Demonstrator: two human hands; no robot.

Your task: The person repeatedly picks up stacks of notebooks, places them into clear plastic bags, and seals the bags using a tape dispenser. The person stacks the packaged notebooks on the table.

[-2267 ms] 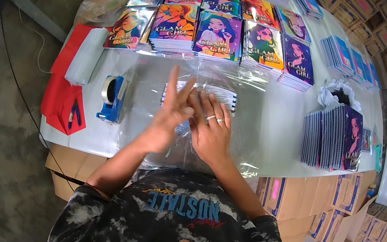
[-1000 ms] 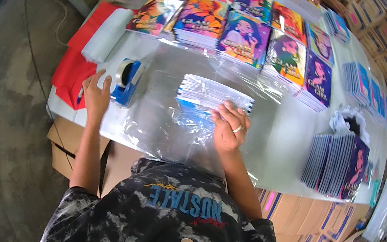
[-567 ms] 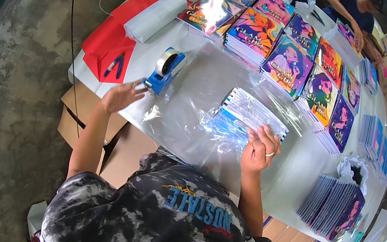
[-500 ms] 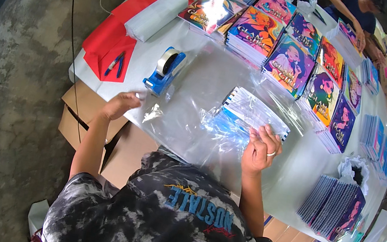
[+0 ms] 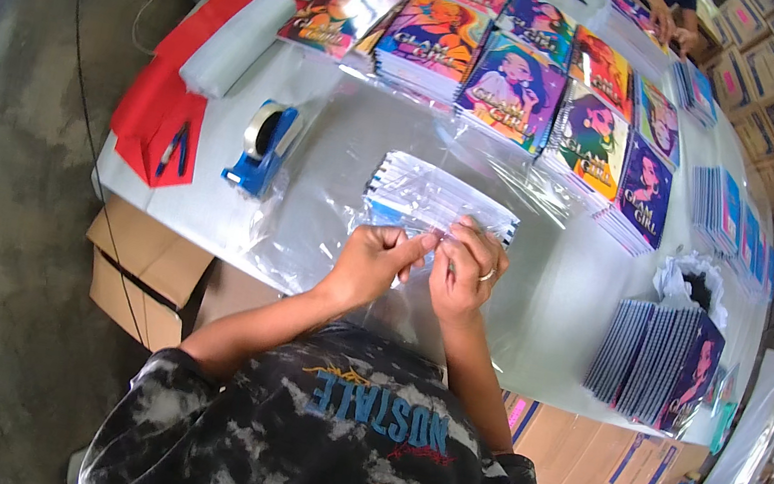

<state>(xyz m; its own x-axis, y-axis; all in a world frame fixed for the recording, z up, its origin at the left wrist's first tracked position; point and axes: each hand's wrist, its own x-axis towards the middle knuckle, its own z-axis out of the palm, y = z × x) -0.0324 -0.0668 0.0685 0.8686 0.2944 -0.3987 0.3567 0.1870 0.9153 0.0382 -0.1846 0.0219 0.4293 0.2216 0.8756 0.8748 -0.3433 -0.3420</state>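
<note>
A stack of spiral notebooks point(image 5: 445, 194), seen edge-on with white pages, lies in front of me inside loose clear plastic wrap point(image 5: 313, 230). My right hand point(image 5: 465, 273), with a ring on one finger, bends its fingers over the near side of the stack and grips the wrap there. Beside it, my left hand point(image 5: 372, 260) is closed in a pinch, thumb and forefinger meeting close to the right fingertips. Whatever sits in that pinch is too small to name. A blue tape dispenser point(image 5: 260, 149) with a clear roll stands to the left of the stack.
Piles of colourful notebooks point(image 5: 511, 95) fill the table's far side. Upright notebook stacks point(image 5: 657, 361) stand at right. Red sheets point(image 5: 151, 103) with pens and a white roll point(image 5: 237, 41) lie at left. Cardboard boxes point(image 5: 145, 270) sit below the edge. Another person's hands point(image 5: 670, 23) work at far right.
My left hand has come from beside the tape dispenser across to the wrapped stack and now meets my right hand. The whole view has shifted, with things appearing farther left.
</note>
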